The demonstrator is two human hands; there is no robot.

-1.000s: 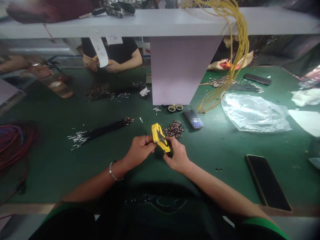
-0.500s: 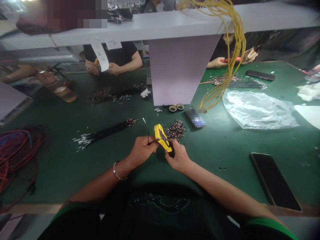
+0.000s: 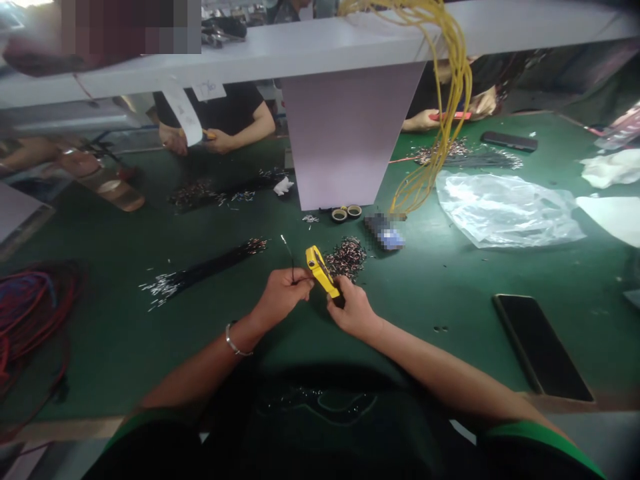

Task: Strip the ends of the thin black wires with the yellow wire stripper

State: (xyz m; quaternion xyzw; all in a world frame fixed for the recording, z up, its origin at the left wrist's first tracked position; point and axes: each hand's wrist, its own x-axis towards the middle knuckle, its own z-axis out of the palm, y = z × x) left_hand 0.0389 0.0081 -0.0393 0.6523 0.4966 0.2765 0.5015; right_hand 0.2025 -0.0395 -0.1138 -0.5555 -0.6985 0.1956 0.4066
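Between the fingers of my left hand point(image 3: 284, 293) is a thin black wire point(image 3: 291, 257), its pale tip pointing up and away from me. My right hand point(image 3: 356, 308) is closed around a yellow wire stripper point(image 3: 321, 270), whose head stands close to my left fingertips. Whether the wire's near end sits in the tool's jaws I cannot tell. Just behind the tool lies a heap of short dark and copper-coloured offcuts point(image 3: 349, 257). On the left a bundle of black wires point(image 3: 210, 267) lies on the green table, silvery ends towards me and copper ends away.
A phone point(image 3: 543, 347) lies at right, a clear plastic bag point(image 3: 510, 210) beyond it. Yellow cables point(image 3: 453, 87) hang from the white shelf point(image 3: 320, 50). Red and blue cables point(image 3: 35, 307) are coiled at left. Two co-workers' hands point(image 3: 223, 140) point(image 3: 423, 120) hold tools across the table.
The view has shifted slightly, so the table's things sit a little further left. The yellow wire stripper has turned somewhat in my right hand; my left hand still holds the wire.
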